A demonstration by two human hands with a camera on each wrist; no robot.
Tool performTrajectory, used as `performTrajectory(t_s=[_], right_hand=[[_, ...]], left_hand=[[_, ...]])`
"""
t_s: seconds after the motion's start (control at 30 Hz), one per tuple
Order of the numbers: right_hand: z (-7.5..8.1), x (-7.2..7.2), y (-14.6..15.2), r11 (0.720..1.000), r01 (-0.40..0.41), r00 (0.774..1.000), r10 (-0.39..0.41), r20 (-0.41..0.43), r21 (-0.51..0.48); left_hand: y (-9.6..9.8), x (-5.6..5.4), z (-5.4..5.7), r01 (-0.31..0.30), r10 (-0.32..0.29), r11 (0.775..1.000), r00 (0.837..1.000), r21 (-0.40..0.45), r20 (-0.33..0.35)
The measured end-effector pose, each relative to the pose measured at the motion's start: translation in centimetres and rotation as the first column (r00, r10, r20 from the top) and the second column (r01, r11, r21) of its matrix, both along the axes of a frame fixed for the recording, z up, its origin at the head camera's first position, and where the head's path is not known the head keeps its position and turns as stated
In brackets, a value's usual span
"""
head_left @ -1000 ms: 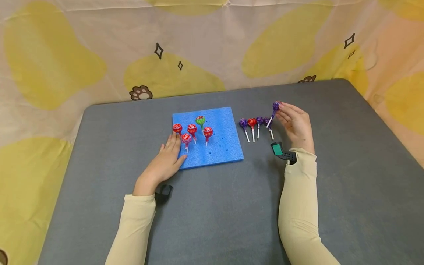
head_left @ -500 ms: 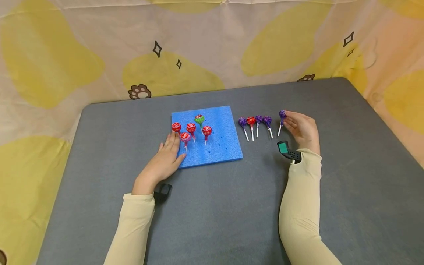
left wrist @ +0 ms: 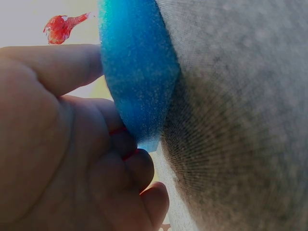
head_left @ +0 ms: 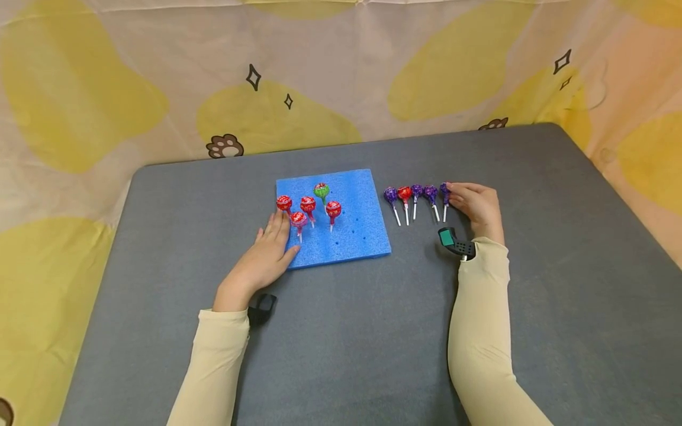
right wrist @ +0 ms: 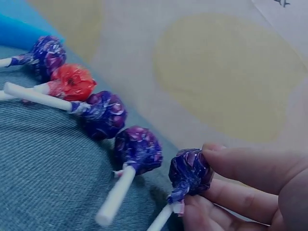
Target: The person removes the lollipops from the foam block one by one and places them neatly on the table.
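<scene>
My right hand (head_left: pixel 478 207) pinches the head of a purple lollipop (right wrist: pixel 190 171) between thumb and fingers, its white stick pointing toward me. That lollipop is at the right end of a row with other purple lollipops (head_left: pixel 391 194) and a red lollipop (head_left: pixel 404 193). My left hand (head_left: pixel 262 260) rests along the left edge of a blue foam board (head_left: pixel 367 207), fingers extended and thumb at the near edge. Upright in the board stand several red lollipops (head_left: pixel 333 209) and a green lollipop (head_left: pixel 321 190). Small holes show in the board's right part.
A grey table (head_left: pixel 346 343) carries everything. Behind it hangs a cream and yellow patterned cloth (head_left: pixel 298 53). Black wrist devices show under the left wrist (head_left: pixel 262 309) and by the right wrist (head_left: pixel 456 244).
The right hand has brought the purple lollipop from above the row, out to the right and then back left, down to the row's right end. The left hand has stayed on the board.
</scene>
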State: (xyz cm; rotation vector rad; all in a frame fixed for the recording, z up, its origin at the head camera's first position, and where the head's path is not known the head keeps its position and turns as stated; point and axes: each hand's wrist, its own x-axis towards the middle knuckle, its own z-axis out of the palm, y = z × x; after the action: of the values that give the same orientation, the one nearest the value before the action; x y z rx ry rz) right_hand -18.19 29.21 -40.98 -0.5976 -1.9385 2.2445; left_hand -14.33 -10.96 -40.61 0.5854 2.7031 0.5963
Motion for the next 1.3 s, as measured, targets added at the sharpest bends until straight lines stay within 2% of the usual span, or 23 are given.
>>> performTrajectory(t_s=[0.13, 0.4, 0.63, 0.73, 0.97, 1.1, 1.3], right_hand=[[-0.14, -0.29, -0.34, 0.998, 0.029, 0.999, -0.031, 0.026, 0.051], [-0.43, -0.55, -0.58, 0.982, 0.066, 0.998, -0.067, 0.003, 0.179], [-0.67, -0.67, -0.86, 0.924, 0.077, 0.995, -0.094, 0.027, 0.375], [-0.59, -0.59, -0.95, 0.901, 0.054, 0.995, -0.086, 0.054, 0.431], [-0.23, -0.38, -1.02, 0.817, -0.020, 0.992, -0.056, 0.114, 0.576], [-0.14, -0.25, -0.89, 0.813, -0.036, 0.990, -0.052, 0.133, 0.581], [-0.18, -0.11, -0.66, 0.817, -0.016, 0.991, -0.064, 0.119, 0.577]], left_hand=[[0.00, -0.02, -0.08, -0.003, 0.003, 1.000, 1.000, -0.005, 0.001], [0.14, -0.03, 0.10, -0.004, 0.004, 1.000, 1.000, -0.010, 0.001], [0.19, -0.13, 0.08, -0.009, 0.009, 1.000, 1.000, -0.014, 0.008], [0.15, -0.11, 0.08, -0.008, 0.008, 1.000, 1.000, -0.010, 0.004], [0.08, 0.00, 0.02, -0.005, 0.005, 1.000, 1.000, -0.007, -0.003], [0.07, -0.01, -0.03, -0.003, 0.003, 1.000, 1.000, -0.001, -0.013], [0.11, -0.03, -0.03, -0.004, 0.004, 1.000, 1.000, -0.004, -0.013]])
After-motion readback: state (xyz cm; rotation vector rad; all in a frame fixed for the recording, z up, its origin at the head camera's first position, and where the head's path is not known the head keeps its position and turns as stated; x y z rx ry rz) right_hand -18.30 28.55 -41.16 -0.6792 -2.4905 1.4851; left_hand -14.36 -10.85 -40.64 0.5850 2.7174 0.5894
